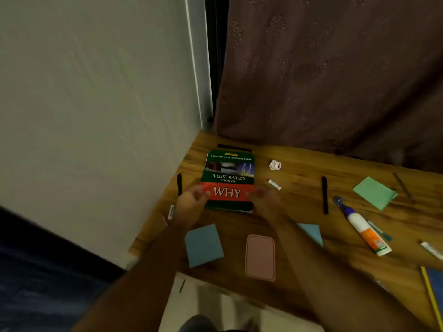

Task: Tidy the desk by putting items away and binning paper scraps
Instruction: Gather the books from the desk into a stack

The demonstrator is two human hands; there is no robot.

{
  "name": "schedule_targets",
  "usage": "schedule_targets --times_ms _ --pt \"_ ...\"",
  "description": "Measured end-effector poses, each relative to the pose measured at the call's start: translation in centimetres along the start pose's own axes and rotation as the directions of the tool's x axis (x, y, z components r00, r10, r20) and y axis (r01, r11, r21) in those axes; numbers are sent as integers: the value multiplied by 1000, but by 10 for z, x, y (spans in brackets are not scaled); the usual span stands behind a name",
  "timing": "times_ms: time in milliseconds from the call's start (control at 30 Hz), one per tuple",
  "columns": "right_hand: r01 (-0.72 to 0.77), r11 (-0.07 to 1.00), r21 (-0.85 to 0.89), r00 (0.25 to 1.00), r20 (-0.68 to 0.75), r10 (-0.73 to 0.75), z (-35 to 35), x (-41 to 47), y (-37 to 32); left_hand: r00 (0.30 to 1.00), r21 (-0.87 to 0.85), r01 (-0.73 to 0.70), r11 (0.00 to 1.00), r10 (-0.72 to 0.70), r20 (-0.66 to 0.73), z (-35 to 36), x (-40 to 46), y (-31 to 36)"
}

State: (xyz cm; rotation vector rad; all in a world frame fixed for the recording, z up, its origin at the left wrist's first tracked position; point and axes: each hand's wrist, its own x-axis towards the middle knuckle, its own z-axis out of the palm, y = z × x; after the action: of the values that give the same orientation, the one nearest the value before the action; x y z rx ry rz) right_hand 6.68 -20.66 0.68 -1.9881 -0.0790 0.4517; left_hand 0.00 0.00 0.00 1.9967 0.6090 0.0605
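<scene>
A wooden desk with a warm brown grain is seen from above, its far left corner pushed against a pale plastered wall and a dusky mauve patterned curtain that hangs along the far edge. Near that corner a green and red hardcover book with "WHY" on its cover lies flat, with a thin black strip just beyond its far end. The left hand is placed at the book's near left corner and the right hand at its near right corner; both are blurred, and whether the fingers grip the book or merely touch it cannot be told. A crumpled white paper ball rests to the right of the book, and a small white tube lies nearer. A black pen lies by the left edge, another black pen toward the middle. Close to the near edge a blue sticky-note pad and a pink rounded rectangular case are set side by side, apart; a second blue pad is partly hidden by the right forearm. Toward the right edge a green sticky-note pad and a white and orange glue bottle with a blue cap are found. A dark floor is seen beyond the left edge.
</scene>
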Motion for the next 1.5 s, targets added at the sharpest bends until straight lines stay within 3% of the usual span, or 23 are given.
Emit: schedule_targets --times_ms 67,167,333,500,800,900,1067,1267,1400,1500 --pt "-44 997 66 999 -20 46 3 15 1 999 20 21 1000 -21 27 0 17 2" --pt "-81 996 31 996 -36 82 7 33 6 998 91 59 994 -62 30 2 40 7" --pt "-129 991 32 986 -103 132 14 57 8 990 70 141 988 -142 16 1 74 13" --pt "-231 972 43 960 -152 235 24 73 0 990 147 104 984 -117 83 6 100 11" --pt "-133 988 78 978 -154 144 30 66 -8 926 -247 372 895 -338 168 9 124 9" --pt "-138 975 177 975 -149 165 29 60 -7 909 -252 405 879 -358 212 10 125 12" --pt "-139 924 355 974 -119 193 27 47 -11 907 -268 394 879 -326 265 13 116 23" --pt "-176 900 399 975 -56 215 13 33 -5 948 -307 300 903 -246 204 12 98 48" --pt "-193 819 541 960 -68 271 -11 15 -4 951 -387 279 879 -197 238 12 72 65" --pt "-198 825 529 959 -71 276 -43 -4 -4 946 -437 274 857 -158 283 29 48 84"
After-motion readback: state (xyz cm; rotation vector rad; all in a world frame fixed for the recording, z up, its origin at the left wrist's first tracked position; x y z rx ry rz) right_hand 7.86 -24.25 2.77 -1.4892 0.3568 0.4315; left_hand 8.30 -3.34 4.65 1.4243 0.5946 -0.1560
